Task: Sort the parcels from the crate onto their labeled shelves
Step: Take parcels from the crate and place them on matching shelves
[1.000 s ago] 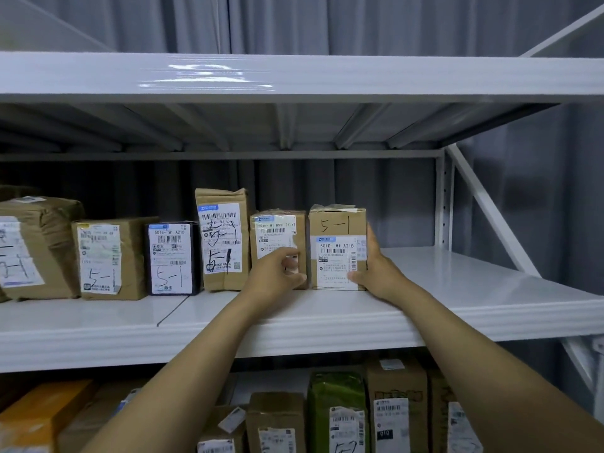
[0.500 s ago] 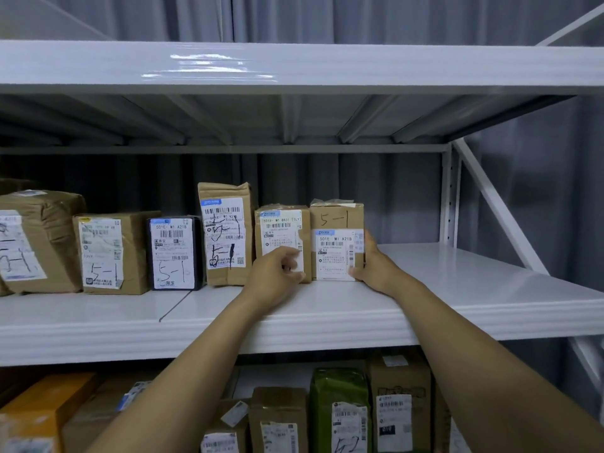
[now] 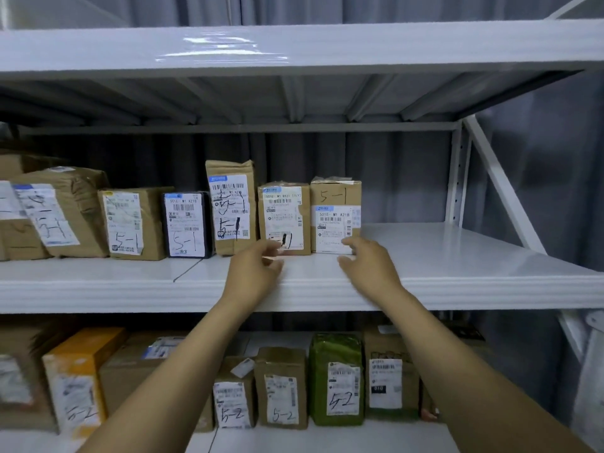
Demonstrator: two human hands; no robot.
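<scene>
I think this parcel is done. My left hand [image 3: 255, 273] is loose and holds nothing. Its fingers are in front of the bottom of the small brown box [image 3: 283, 217], and I cannot tell if they touch it. My right hand [image 3: 369, 266] is loose too, with nothing in it, and its fingers are by the low corner of the end box [image 3: 336, 197]. My hands are apart.

The end box says 5-1. It stands up straight on the middle shelf [image 3: 457, 253], at 12 o'clock from my right hand, snug beside the small brown box. It looks to be in its right place.

Next I should fetch another parcel from the crate, which I cannot see here. I must read its number first.

Along the row from 9 o'clock there are a big wrapped parcel [image 3: 62, 210], a brown box [image 3: 130, 220], a black parcel [image 3: 186, 223] and a tall parcel [image 3: 230, 207]. The ones I can read say 5-1.

Down at 7 o'clock is an orange box [image 3: 78, 371], and at 5 o'clock a green parcel [image 3: 336, 384]. Both say 5-2, so they belong to another shelf.

A slanted white bar [image 3: 503, 188] stands at 2 o'clock. The top shelf [image 3: 327, 50] hangs over the row, so I think a tall parcel could bump it.
</scene>
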